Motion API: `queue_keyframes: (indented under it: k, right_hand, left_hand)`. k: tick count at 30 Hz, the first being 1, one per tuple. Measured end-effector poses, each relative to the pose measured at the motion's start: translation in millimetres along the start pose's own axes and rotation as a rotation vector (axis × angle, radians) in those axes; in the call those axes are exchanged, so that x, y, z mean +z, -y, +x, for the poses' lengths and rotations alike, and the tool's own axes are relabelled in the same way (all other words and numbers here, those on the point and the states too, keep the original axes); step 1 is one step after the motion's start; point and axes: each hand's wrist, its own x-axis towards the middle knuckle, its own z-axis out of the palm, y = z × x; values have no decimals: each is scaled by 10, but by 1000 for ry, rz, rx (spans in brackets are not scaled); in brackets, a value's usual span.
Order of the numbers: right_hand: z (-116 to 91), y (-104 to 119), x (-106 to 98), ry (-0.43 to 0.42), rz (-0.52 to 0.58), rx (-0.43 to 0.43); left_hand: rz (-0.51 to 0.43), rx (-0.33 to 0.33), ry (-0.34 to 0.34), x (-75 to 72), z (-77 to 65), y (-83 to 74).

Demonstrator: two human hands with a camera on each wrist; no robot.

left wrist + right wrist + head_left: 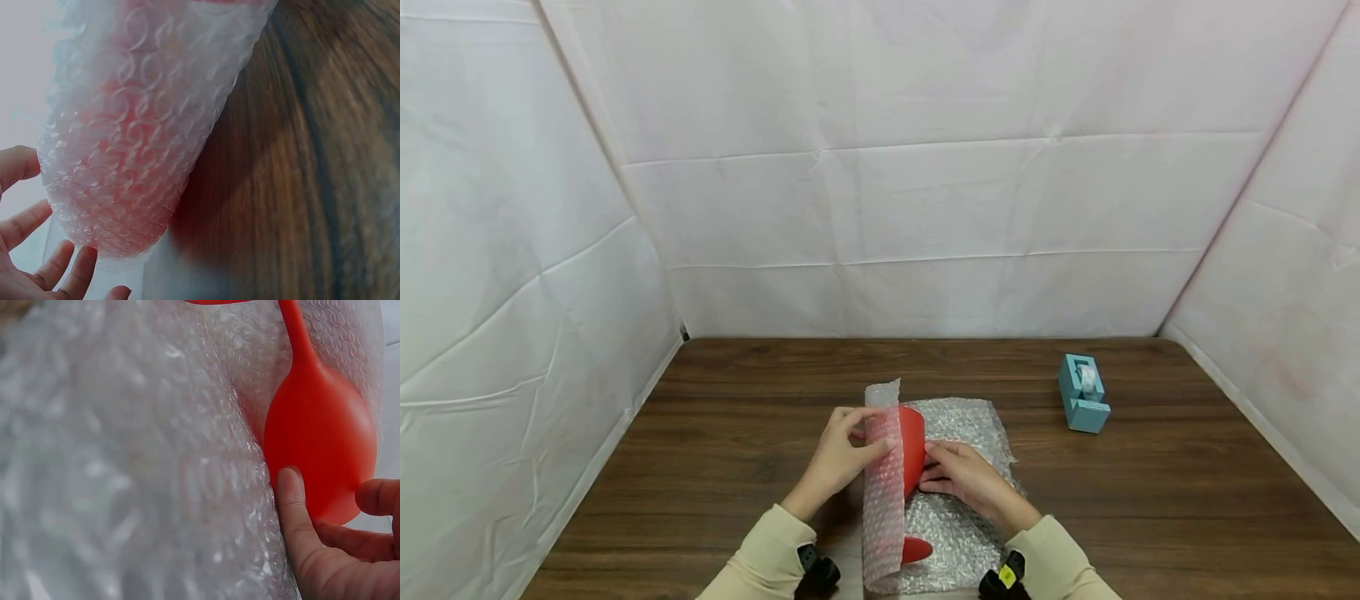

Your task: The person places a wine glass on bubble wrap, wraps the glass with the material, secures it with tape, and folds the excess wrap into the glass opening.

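Note:
A red goblet (913, 442) lies on its side on a sheet of bubble wrap (958, 417). In the head view its bowl points away from me and its foot toward me. The left part of the sheet is folded up over the goblet, hiding part of the bowl and most of the stem. My left hand (835, 458) pinches this raised flap against the bowl. At the bowl's right side, my right hand (973, 487) holds the goblet near the rim. The right wrist view shows the bare red bowl between my thumb and fingers (299, 519).
A blue tape dispenser (1084, 393) with a roll of clear tape stands at the right on the dark wooden table (737, 433). White cloth walls (925, 208) rise behind the table and along both sides.

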Motion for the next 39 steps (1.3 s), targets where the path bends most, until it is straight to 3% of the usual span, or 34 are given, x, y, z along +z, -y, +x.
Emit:
queue_keyframes:
  k: [10, 39]
  right_hand:
    - [-40, 18, -1, -69, -20, 10]
    - [-78, -2, -119, -6, -10, -31]
  left_hand:
    - [5, 8, 9, 50, 21, -23]
    - [16, 55, -21, 219, 61, -94]
